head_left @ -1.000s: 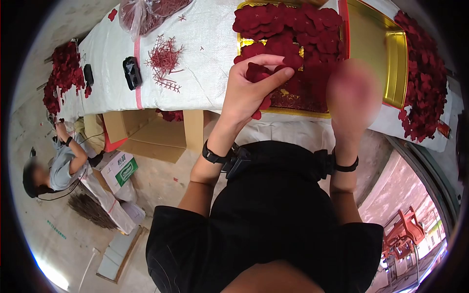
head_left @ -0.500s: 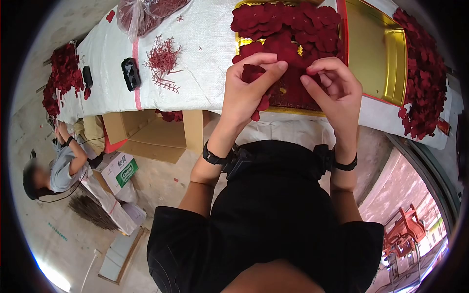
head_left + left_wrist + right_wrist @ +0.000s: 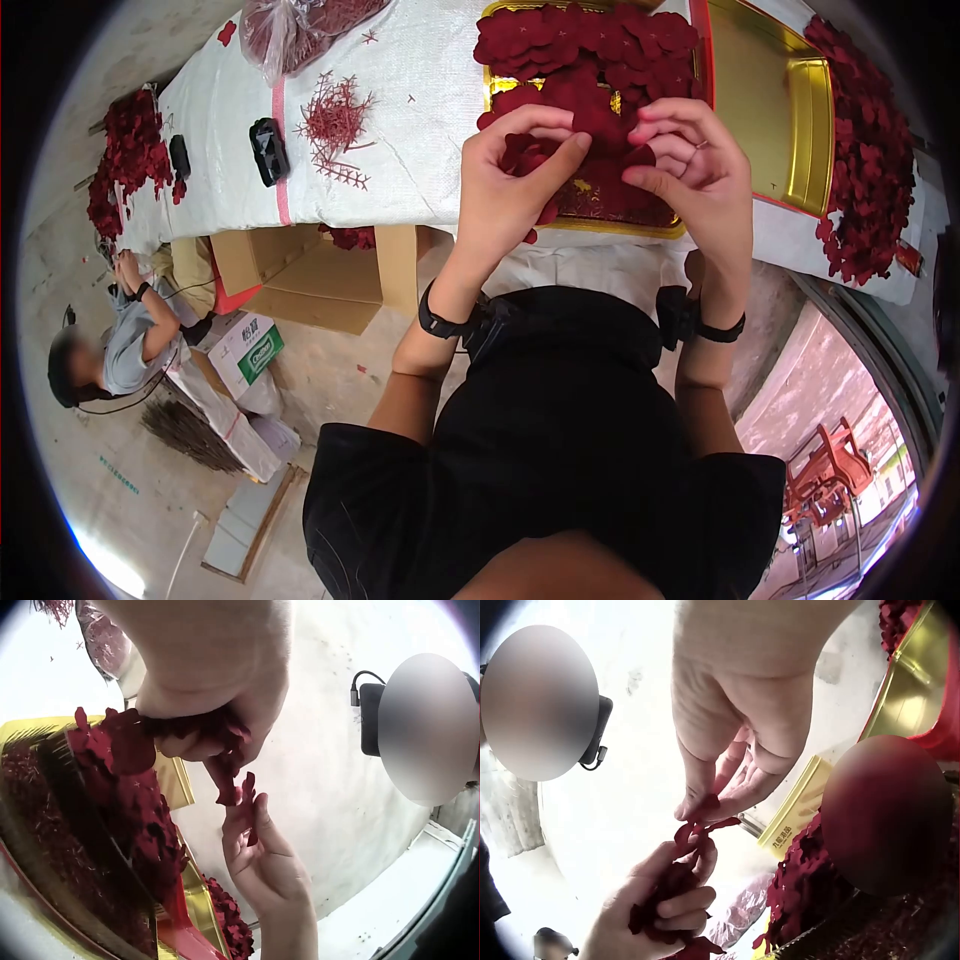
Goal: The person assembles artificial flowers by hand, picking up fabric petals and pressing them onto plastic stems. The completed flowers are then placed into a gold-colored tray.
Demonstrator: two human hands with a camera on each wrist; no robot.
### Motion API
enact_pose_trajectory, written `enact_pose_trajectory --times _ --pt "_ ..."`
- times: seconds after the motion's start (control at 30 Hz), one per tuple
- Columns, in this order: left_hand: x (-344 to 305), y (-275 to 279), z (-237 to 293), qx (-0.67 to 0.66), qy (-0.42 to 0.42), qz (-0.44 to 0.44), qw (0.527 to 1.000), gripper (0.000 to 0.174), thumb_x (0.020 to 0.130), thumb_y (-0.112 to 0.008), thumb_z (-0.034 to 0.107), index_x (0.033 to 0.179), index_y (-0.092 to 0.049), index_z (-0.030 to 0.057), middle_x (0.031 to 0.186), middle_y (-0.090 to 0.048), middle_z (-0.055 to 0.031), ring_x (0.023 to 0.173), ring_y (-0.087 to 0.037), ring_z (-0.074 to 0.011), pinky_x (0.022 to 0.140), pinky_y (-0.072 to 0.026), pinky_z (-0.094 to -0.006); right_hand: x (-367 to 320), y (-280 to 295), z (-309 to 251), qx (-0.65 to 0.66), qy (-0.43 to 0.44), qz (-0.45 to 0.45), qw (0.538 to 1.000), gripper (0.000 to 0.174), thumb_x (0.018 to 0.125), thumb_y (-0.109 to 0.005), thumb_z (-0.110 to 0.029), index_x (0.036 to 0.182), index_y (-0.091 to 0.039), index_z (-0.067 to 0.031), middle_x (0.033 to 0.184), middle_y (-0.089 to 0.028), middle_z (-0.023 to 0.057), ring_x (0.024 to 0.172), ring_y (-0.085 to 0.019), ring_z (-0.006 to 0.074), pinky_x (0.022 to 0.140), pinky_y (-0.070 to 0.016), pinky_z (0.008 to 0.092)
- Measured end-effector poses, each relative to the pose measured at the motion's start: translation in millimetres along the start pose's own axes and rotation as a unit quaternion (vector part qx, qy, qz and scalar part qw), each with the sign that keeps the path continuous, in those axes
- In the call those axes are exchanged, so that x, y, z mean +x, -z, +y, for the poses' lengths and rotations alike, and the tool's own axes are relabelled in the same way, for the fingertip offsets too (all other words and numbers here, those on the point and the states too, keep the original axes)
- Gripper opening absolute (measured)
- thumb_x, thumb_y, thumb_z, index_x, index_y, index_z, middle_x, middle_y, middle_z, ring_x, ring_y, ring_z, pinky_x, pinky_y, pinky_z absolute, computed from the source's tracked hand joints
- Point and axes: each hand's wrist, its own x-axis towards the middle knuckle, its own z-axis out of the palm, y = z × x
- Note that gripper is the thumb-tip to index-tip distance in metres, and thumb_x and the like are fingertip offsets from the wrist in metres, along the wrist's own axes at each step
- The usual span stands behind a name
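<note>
In the head view the left hand (image 3: 505, 180) holds several dark red cloth petals (image 3: 522, 152) in its curled fingers, with more pinched near thumb and forefinger. Opposite it, the right hand (image 3: 705, 175) pinches a red petal piece (image 3: 640, 157) between thumb and fingers. Both hands are over the near part of a gold tray (image 3: 625, 230) heaped with red petal shapes (image 3: 640, 45). The right wrist view has the fingertips of the right hand (image 3: 742, 735) at petals (image 3: 697, 817) just above the left hand (image 3: 656, 900). Exactly where the pieces touch cannot be told.
An empty-looking gold box (image 3: 770, 110) with a red edge stands right of the tray, beside a petal heap (image 3: 865, 160). Left lie thin red stems (image 3: 338, 115), a black object (image 3: 268, 150) and a plastic bag (image 3: 290, 35). A cardboard box (image 3: 320, 280) stands below; another person (image 3: 130, 345) is far left.
The right hand has come from the right side of the tray to face the left hand, and now pinches a petal piece. The left hand has stayed nearly in place with its petals.
</note>
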Motion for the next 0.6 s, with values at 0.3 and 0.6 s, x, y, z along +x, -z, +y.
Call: enact_pose_trajectory --times 0.3,0.6 --pt "2.1 5.1 6.0 -0.01 0.001 -0.102 0.995 0.014 0.08 -0.066 0.0 0.093 -0.062 0.0001 0.081 -0.061 0.0001 0.076 -0.057 -0.0029 0.066 -0.0451 -0.0168 6.7 0.8 3.7 -0.004 -0.074 -0.052 0.996 0.052 0.071 -0.064 0.017 0.117 -0.053 -0.0019 0.103 -0.058 0.006 0.075 -0.053 0.0021 0.071 -0.0514 0.0184" --pt "1.9 2.9 17.1 -0.002 0.053 -0.083 0.995 0.023 0.077 -0.07 0.002 0.099 -0.063 0.0019 0.078 -0.063 0.0006 0.064 -0.054 -0.0019 0.058 -0.042 -0.0141 5.7 6.6 11.2 0.046 -0.126 -0.065 0.989 0.046 0.072 -0.069 0.012 0.113 -0.054 -0.0021 0.089 -0.053 -0.0034 0.072 -0.045 -0.0011 0.061 -0.0402 0.0137"
